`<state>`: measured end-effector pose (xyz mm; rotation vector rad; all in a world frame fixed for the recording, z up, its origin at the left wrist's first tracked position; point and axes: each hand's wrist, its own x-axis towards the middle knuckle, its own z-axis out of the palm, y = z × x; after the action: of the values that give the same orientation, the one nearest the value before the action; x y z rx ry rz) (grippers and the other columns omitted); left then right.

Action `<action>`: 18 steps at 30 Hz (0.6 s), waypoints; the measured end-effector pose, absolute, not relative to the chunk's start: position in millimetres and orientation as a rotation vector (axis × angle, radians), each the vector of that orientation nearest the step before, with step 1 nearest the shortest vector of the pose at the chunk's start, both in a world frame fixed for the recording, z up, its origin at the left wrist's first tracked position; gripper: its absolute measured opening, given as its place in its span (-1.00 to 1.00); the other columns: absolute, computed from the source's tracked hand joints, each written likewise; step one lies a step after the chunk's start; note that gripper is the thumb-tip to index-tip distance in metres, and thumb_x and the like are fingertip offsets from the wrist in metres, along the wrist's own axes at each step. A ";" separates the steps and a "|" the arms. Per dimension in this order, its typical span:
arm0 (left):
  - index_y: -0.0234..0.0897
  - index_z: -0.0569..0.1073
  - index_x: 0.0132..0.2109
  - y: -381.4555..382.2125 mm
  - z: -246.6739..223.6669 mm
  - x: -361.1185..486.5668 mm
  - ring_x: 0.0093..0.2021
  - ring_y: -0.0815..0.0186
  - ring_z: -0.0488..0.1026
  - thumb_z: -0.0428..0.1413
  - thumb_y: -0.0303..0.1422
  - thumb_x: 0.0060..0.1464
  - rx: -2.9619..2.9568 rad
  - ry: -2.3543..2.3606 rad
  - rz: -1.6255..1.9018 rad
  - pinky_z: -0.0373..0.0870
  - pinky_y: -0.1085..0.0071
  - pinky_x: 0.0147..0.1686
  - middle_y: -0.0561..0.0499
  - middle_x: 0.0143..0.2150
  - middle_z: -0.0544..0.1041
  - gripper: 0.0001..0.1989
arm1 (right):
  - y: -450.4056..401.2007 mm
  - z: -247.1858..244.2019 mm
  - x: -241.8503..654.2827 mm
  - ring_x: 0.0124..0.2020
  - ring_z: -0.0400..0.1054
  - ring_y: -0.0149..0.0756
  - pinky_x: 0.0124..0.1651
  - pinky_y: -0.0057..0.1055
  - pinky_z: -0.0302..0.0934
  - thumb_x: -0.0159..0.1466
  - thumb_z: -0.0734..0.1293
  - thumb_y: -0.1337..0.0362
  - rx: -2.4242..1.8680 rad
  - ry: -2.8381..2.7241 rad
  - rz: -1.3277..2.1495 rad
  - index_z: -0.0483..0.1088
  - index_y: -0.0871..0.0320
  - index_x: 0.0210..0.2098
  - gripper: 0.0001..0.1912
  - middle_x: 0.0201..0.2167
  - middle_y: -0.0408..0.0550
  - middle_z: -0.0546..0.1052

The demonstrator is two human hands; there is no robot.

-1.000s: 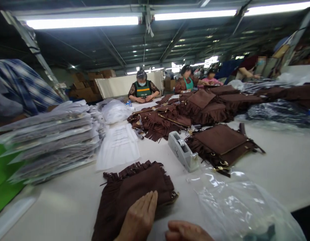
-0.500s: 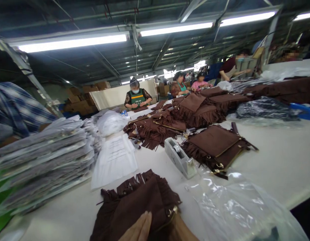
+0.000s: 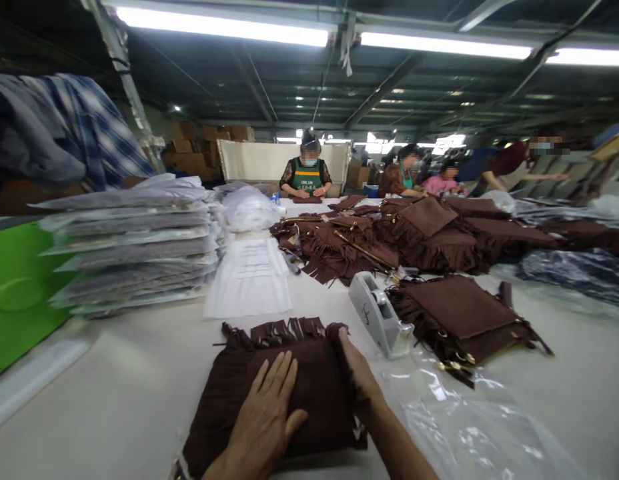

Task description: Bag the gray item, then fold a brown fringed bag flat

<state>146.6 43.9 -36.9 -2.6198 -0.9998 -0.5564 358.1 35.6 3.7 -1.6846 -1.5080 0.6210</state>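
A dark brown fringed bag (image 3: 314, 387) lies flat on the table in front of me, its fringe along the far and left edges. My left hand (image 3: 264, 413) rests palm down on it, fingers stretched out and thumb apart. At the bag's right edge, my right hand (image 3: 358, 370) closes on the fringed side near the far corner; its fingertips are partly hidden by the fringe. Just beyond that hand stands a grey tape dispenser (image 3: 382, 320). Another brown fringed bag (image 3: 454, 307) with gold hardware lies to the right.
Clear plastic bags (image 3: 464, 420) lie at front right. A stack of bagged items (image 3: 139, 247) stands left, beside a green panel (image 3: 27, 293). White printed sheets (image 3: 252, 277) lie ahead, with a heap of brown bags (image 3: 424, 233) beyond. A co-worker (image 3: 307, 173) sits at the far end.
The view has levelled and tilted down. My left hand has moved further onto the bag, and my right hand has slid forward along its right edge to the far corner.
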 end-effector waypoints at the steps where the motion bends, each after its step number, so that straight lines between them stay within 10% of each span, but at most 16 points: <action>1: -0.28 -0.01 0.39 42.7 -37.6 147.0 0.31 0.06 0.20 0.09 -0.18 0.17 -2.651 -1.035 -0.591 0.31 0.06 0.20 -0.14 0.35 0.22 -0.26 | 40.5 4.2 349.5 0.25 0.18 0.01 0.24 0.03 0.11 0.44 0.09 0.08 -1.711 -1.505 0.650 0.25 0.22 0.21 -0.53 0.25 0.15 0.30; 8: -0.34 0.05 0.34 42.8 -23.4 142.5 0.30 0.22 0.21 -0.16 -0.61 0.06 -2.824 -1.522 -1.156 0.31 0.16 0.22 -0.19 0.31 0.27 -0.33 | 38.9 -7.7 277.6 0.39 -0.15 -0.03 0.40 0.07 -0.35 0.41 0.08 0.18 -1.888 -1.933 0.411 0.20 0.24 0.28 -0.49 0.33 0.09 0.15; 18: -0.26 0.03 0.37 51.4 -4.1 45.9 0.34 0.08 0.14 -0.16 -0.25 0.32 -2.457 -1.600 -1.051 0.24 -0.01 0.23 -0.19 0.36 0.18 -0.47 | 14.2 8.7 314.1 0.42 -0.28 -0.19 0.42 -0.01 -0.34 0.44 -0.07 0.05 -1.594 -1.772 0.522 -0.05 0.19 0.38 -0.40 0.41 -0.04 -0.07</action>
<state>45.9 51.4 -4.1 -2.4569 -1.6002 -1.0513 314.1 14.2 8.7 -1.5940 -1.7719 0.5223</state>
